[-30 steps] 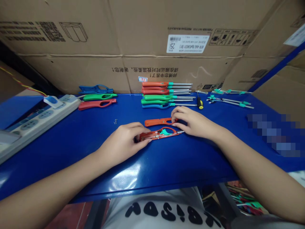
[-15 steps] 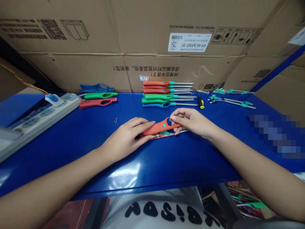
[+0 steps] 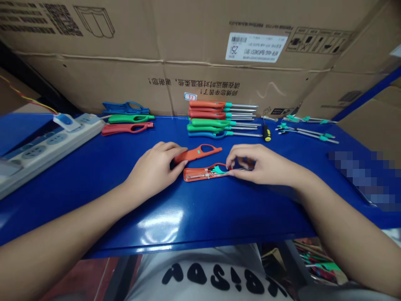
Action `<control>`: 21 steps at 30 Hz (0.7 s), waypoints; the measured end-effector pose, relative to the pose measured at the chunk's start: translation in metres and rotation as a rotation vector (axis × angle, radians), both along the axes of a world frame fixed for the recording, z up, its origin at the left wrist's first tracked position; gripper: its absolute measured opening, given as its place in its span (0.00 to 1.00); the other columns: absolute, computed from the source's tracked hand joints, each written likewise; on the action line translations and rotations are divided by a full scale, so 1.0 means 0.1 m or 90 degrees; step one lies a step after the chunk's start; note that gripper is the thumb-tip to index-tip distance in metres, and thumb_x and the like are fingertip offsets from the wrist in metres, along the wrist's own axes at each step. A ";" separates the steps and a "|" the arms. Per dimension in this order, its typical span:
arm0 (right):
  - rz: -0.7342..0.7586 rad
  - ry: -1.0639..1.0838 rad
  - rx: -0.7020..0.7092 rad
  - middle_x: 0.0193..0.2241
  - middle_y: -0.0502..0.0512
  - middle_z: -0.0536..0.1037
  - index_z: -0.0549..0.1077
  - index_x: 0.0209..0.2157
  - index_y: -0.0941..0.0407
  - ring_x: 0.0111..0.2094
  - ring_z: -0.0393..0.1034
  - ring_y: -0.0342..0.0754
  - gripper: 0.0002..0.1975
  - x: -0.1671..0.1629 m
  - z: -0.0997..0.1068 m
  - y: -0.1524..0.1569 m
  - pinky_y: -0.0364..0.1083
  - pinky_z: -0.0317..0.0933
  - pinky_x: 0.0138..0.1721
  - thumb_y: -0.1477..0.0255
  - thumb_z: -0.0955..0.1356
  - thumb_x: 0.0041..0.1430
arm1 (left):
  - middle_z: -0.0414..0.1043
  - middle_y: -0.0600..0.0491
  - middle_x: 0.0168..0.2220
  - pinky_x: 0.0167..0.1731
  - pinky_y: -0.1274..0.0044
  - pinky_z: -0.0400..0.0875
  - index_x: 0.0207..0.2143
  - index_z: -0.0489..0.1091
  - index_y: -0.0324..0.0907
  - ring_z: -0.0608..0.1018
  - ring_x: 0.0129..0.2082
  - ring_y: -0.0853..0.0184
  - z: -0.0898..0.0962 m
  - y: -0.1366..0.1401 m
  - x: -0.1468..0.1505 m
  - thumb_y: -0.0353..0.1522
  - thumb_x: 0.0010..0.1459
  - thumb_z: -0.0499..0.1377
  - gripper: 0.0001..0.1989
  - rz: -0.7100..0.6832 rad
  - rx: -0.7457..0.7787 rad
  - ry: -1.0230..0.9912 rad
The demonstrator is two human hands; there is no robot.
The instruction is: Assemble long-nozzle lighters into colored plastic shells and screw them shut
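My left hand [image 3: 156, 163] pinches the rear end of an orange lighter half-shell [image 3: 196, 154] between thumb and fingers. This shell has a finger loop and a small teal mark. Just below it on the blue table lies the other orange half-shell [image 3: 191, 175], open side up. Inside it are a clear tank, thin wires and a teal trigger [image 3: 218, 169]. My right hand [image 3: 258, 163] is closed at the front end of that lower half, thumb and fingertips on it near the trigger. Its metal tube is mostly hidden by my right hand.
At the back stand assembled lighters [image 3: 208, 121] in several colours, beside a yellow-black screwdriver [image 3: 266, 133]. Lighter shells [image 3: 127, 128] lie further left, near a white power strip [image 3: 46, 146]. Metal tubes with teal parts [image 3: 308, 133] lie at right. A cardboard wall [image 3: 125, 79] closes the back.
My left hand has lifted the upper orange shell off the lower half, back and to the left, exposing the inner parts. My right hand has shifted from the shell's loop to the lower half's front end.
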State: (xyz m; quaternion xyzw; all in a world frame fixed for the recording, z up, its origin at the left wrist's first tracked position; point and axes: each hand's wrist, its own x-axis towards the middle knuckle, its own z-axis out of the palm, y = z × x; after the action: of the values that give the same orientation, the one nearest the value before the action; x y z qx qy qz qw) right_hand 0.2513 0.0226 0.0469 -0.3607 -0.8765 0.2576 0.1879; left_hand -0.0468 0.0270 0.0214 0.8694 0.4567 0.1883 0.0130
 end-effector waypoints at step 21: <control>-0.014 -0.007 -0.067 0.28 0.49 0.75 0.76 0.36 0.57 0.26 0.62 0.41 0.04 -0.03 -0.12 0.04 0.41 0.56 0.29 0.73 0.69 0.61 | 0.67 0.45 0.62 0.61 0.60 0.66 0.63 0.66 0.48 0.69 0.62 0.56 -0.08 -0.25 0.24 0.35 0.70 0.53 0.20 -0.280 -0.096 -0.024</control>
State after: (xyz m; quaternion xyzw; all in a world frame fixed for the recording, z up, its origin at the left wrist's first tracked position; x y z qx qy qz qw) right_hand 0.2480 0.0268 0.0346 -0.3813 -0.8587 0.2992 0.1664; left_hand -0.0232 0.0019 0.0131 0.9408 0.2689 0.1629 0.1270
